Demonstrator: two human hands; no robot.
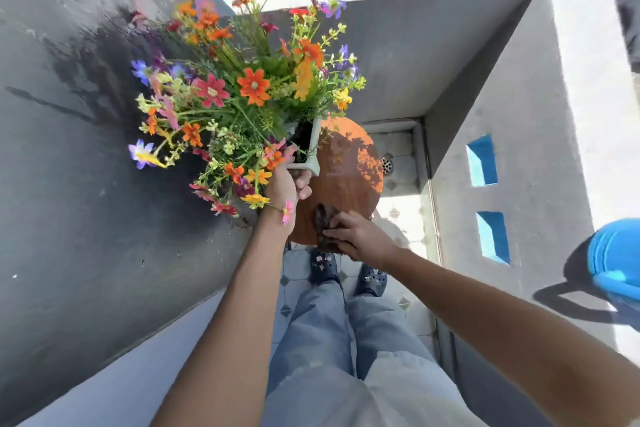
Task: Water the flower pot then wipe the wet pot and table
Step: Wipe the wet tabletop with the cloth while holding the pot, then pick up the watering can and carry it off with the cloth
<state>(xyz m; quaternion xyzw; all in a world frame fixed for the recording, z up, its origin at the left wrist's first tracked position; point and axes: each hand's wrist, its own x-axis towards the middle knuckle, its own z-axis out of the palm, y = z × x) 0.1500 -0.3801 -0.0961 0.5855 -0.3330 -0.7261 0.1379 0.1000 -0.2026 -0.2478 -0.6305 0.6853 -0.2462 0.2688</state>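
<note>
A square white flower pot [314, 146] full of bright mixed flowers [242, 87] sits at the left side of a round brown wooden table [349, 177]. My left hand [285, 185] grips the pot's near corner at the rim, and the pot leans to the left. My right hand [360, 236] presses a dark brown cloth [323, 227] flat on the table's near edge. The table top shines as if wet. Most of the pot is hidden under the flowers.
A blue watering can [613, 260] stands on the grey parapet wall [519, 149] at the right. A dark wet wall [69, 149] rises at the left. Below are a tiled floor with a drain [388, 165], and my legs and dark clogs [323, 263].
</note>
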